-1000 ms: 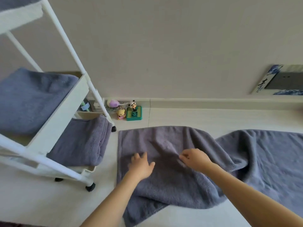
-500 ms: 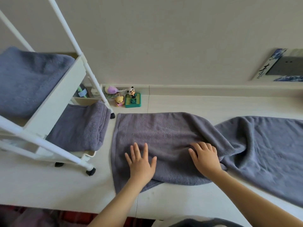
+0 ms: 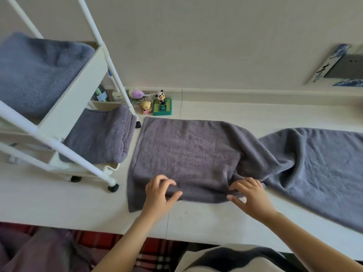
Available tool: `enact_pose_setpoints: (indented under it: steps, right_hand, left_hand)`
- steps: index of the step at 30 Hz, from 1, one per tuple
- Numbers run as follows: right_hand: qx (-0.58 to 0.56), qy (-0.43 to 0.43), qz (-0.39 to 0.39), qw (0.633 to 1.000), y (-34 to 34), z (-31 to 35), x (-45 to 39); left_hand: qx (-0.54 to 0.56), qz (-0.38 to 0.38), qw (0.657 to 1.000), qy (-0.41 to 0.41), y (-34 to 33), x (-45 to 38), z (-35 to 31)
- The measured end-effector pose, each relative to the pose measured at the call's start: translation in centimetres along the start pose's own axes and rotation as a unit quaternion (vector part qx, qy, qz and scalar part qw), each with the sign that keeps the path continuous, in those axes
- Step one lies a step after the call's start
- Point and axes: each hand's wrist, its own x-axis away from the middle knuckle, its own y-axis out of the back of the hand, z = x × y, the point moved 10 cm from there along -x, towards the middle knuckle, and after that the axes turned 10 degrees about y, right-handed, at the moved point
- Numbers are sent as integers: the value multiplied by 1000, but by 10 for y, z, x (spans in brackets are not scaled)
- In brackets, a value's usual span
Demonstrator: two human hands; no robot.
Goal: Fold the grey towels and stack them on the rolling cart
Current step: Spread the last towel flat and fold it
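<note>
Here we work the near edge of a half-folded grey towel (image 3: 188,152) on the white surface (image 3: 59,197), with the rolling cart (image 3: 66,107) just to its left.

Our left hand (image 3: 160,191) and right hand (image 3: 250,194) both curl their fingers round the towel's near fold, thumbs under the hem, apparently to lift or tuck that edge for the next fold; the towel's right end is still rumpled where it overlaps a second towel (image 3: 318,169) spread out flat to the right. The cart already carries folded work: one folded towel (image 3: 39,71) fills its upper tray, another folded towel (image 3: 102,136) sits on the lower tray, overhanging the rim slightly. Small toy figures (image 3: 155,104) stand by the wall behind, clear of the folding.
</note>
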Motion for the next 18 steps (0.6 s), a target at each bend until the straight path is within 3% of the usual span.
enact_pose_setpoints:
  steps: [4, 8, 13, 18]
  right_hand:
    - [45, 36, 53, 997, -21, 1, 11]
    - [41, -18, -22, 999, -4, -4, 1]
    - [-26, -67, -61, 996, 36, -1, -21]
    - [-95, -90, 96, 987, 35, 25, -26]
  left_hand:
    - [-6, 36, 999, -24, -18, 15, 1]
    - [33, 23, 999, 15, -11, -4, 8]
    - [49, 91, 991, 84, 9, -27, 3]
    - [-2, 138, 988, 70, 22, -32, 2]
